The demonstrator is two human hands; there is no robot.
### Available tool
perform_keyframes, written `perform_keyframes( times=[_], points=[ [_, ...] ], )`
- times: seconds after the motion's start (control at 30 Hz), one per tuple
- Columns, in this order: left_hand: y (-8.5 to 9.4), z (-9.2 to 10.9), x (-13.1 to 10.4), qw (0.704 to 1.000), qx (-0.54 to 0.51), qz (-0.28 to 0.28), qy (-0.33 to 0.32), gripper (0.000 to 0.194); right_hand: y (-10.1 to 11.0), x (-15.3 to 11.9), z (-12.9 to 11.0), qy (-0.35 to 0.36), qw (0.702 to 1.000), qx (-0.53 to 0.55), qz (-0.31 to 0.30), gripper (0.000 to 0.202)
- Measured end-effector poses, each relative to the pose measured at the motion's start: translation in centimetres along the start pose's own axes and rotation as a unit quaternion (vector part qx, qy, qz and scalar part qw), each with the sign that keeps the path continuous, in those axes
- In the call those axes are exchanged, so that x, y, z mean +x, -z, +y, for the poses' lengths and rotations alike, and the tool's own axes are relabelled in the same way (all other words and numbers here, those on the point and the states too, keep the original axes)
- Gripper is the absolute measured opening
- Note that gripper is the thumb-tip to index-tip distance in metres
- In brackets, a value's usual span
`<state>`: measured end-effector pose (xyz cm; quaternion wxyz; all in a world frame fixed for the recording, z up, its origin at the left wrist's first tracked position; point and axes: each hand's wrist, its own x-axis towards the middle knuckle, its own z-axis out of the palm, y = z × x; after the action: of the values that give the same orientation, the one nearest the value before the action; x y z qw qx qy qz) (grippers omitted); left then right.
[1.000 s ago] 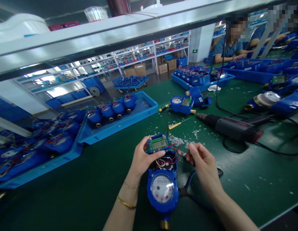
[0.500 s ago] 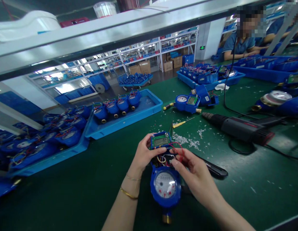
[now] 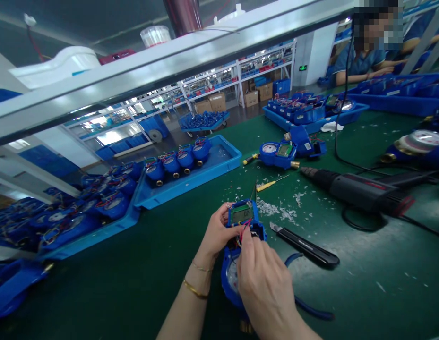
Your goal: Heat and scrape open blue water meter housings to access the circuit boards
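Note:
A blue meter point(image 3: 229, 279) with a brass end lies in front of me, partly covered by my right hand. My left hand point(image 3: 218, 232) is closed around the left side of its display housing point(image 3: 242, 214), thumb across the lower edge. The small screen on the housing is lit with digits. Over the open compartment below the screen, my right hand point(image 3: 263, 271) pinches the red wires point(image 3: 245, 228) between thumb and fingers. A black utility knife point(image 3: 307, 246) and blue-handled pliers point(image 3: 313, 309), partly hidden, lie to the right.
A heat gun point(image 3: 364, 189) with a cable lies at the right. Yellow screwdriver point(image 3: 267, 185), white scraps point(image 3: 281, 211) and another meter point(image 3: 278, 153) are beyond my hands. Blue trays point(image 3: 191, 182) of meters stand left and at the back. A person point(image 3: 361, 63) sits at the far right.
My right hand has moved left over the meter, now covering much of its dial, and the red wires are drawn over the compartment. The knife and pliers are more exposed.

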<state>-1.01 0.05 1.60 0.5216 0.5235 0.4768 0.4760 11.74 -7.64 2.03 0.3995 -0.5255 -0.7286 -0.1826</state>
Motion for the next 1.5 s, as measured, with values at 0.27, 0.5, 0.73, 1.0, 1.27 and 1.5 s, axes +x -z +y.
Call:
perform_keyframes(
  times=[0.27, 0.5, 0.73, 1.0, 1.27, 1.5],
  points=[
    [-0.7, 0.2, -0.1, 0.997, 0.047, 0.039, 0.04, 0.05, 0.2, -0.4, -0.9, -0.001, 0.999, 0.046, 0.021, 0.043],
    [-0.7, 0.3, 0.2, 0.994, 0.073, 0.039, 0.066, 0.051, -0.3, -1.7, -0.9, 0.054, 0.991, 0.116, 0.044, 0.046],
    [-0.8, -0.1, -0.3, 0.997, 0.053, 0.026, 0.057, 0.054, 0.1, -0.9, 2.6, 0.024, 0.921, 0.365, 0.134, 0.026],
    [-0.5, -0.2, -0.5, 0.998, 0.034, -0.004, 0.051, 0.051, -3.2, 0.8, 6.9, -0.282, 0.84, 0.461, -0.043, 0.043],
    [0.5, -0.2, -0.9, 0.998, 0.04, -0.045, 0.026, 0.067, -3.8, 1.3, 5.5, -0.258, 0.828, 0.49, -0.088, 0.07],
    [1.4, 3.7, -1.9, 0.987, 0.143, 0.061, -0.033, 0.038, -3.6, 1.3, 5.1, -0.153, 0.891, 0.427, -0.011, 0.071]
  ],
)
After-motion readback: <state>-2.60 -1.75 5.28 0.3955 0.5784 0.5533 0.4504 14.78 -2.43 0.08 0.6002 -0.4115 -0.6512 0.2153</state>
